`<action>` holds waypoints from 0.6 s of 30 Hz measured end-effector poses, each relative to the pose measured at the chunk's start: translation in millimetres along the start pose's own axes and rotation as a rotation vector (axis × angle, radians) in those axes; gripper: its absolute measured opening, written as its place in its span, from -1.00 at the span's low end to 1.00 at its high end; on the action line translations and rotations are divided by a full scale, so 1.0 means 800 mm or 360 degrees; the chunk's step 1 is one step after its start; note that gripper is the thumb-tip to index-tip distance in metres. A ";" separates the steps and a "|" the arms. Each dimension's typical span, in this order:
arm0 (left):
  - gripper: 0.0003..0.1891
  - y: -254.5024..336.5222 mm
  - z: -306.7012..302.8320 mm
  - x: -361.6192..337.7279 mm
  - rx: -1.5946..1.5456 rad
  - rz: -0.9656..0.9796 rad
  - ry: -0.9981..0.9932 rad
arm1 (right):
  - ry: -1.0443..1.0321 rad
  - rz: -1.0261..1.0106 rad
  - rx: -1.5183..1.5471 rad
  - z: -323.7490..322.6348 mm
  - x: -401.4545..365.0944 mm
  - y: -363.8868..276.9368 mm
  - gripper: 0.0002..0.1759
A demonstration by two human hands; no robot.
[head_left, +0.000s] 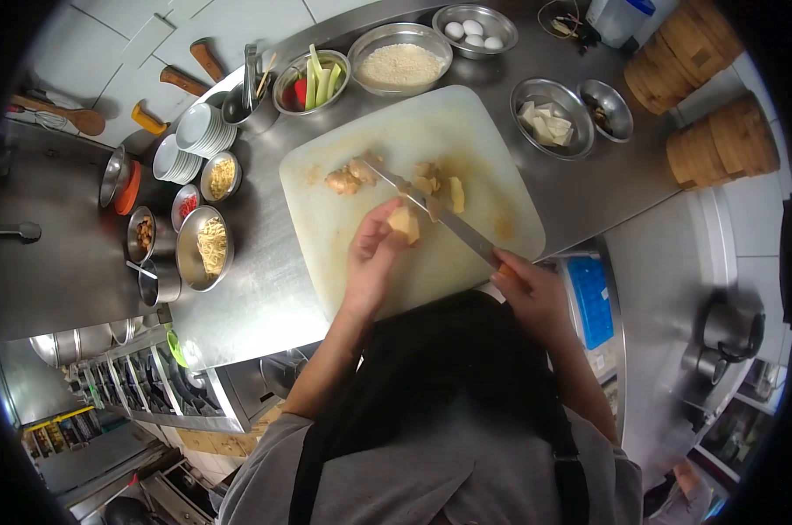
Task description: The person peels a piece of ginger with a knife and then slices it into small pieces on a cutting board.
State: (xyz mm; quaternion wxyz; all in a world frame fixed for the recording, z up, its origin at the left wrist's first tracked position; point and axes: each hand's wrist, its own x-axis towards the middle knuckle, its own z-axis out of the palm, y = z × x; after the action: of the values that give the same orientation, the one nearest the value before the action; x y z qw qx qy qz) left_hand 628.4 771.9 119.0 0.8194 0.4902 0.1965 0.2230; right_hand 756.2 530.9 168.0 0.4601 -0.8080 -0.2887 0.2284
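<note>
My left hand (374, 254) is closed on a pale yellow peeled piece of ginger (404, 224) above the white cutting board (326, 262). My right hand (527, 284) grips the handle of a long knife (468, 236), whose blade points up and left over the board, just beside the peeled piece. A knobbly unpeeled ginger piece (343, 180) lies near the blade's tip. Beyond the blade lie peelings and small bits (456, 194).
Behind the board stand metal bowls of cut vegetables (311, 81), flour (402, 67) and eggs (473, 30). A bowl of white pieces (550, 124) and bamboo steamers (721, 150) are right. White dishes (205, 128) and a bowl of pale shreds (209, 248) stand left.
</note>
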 end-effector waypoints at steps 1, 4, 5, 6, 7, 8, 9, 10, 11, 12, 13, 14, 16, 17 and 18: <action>-0.53 0.004 -0.010 -0.003 0.0260 0.0091 0.0027 | 0.0012 0.0000 -0.0002 -0.002 -0.001 0.003 -0.50; -0.45 0.024 -0.044 -0.010 0.1020 0.0268 0.0187 | 0.0099 -0.0024 -0.0268 -0.015 -0.008 0.009 -0.49; -0.41 0.034 -0.058 -0.012 0.1551 0.0382 0.0195 | 0.0100 -0.0024 -0.0266 -0.016 -0.011 0.013 -0.49; -0.38 0.043 -0.067 -0.013 0.2078 0.0494 0.0199 | 0.0177 -0.0098 -0.0369 -0.018 -0.015 0.017 -0.49; -0.30 0.049 -0.071 -0.012 0.2209 0.0337 0.0170 | 0.0252 -0.0172 -0.0475 -0.019 -0.017 0.019 -0.48; -0.30 0.048 -0.067 -0.012 0.2205 0.0340 0.0169 | 0.0255 -0.0173 -0.0479 -0.021 -0.019 0.020 -0.48; -0.28 0.051 -0.055 -0.011 0.2321 0.0628 0.0262 | 0.0282 -0.0218 -0.0505 -0.021 -0.020 0.018 -0.47; -0.27 0.052 -0.042 -0.011 0.2424 0.0921 0.0356 | 0.0309 -0.0261 -0.0530 -0.021 -0.022 0.017 -0.46; -0.19 0.049 -0.029 -0.006 0.2204 0.0973 0.0323 | 0.0311 -0.0258 -0.0534 -0.019 -0.022 0.016 -0.46; -0.14 0.048 -0.006 0.001 0.2110 0.0987 0.0277 | 0.0331 -0.0311 -0.0556 -0.016 -0.021 0.015 -0.45; -0.08 0.046 0.018 0.008 0.2017 0.1005 0.0234 | 0.0353 -0.0369 -0.0577 -0.013 -0.020 0.013 -0.44; -0.08 0.039 0.038 0.016 0.2011 0.1014 0.0237 | 0.0358 -0.0376 -0.0583 -0.011 -0.019 0.009 -0.44; -0.04 0.029 0.070 0.033 0.2255 0.1130 0.0213 | 0.0343 -0.0352 -0.0612 -0.010 -0.021 0.000 -0.44; -0.04 0.026 0.073 0.042 0.2245 0.1145 0.0205 | 0.0359 -0.0353 -0.0620 -0.013 -0.024 -0.001 -0.44; -0.04 0.020 0.074 0.052 0.2262 0.1094 0.0205 | 0.0363 -0.0350 -0.0668 -0.016 -0.029 -0.002 -0.45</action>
State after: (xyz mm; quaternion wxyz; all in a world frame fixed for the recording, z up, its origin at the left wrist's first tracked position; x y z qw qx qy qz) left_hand 691.3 759.6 155.3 0.1824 0.9154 0.1764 0.3126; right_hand 747.1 508.1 177.5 0.3340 -0.8700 -0.3621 0.0197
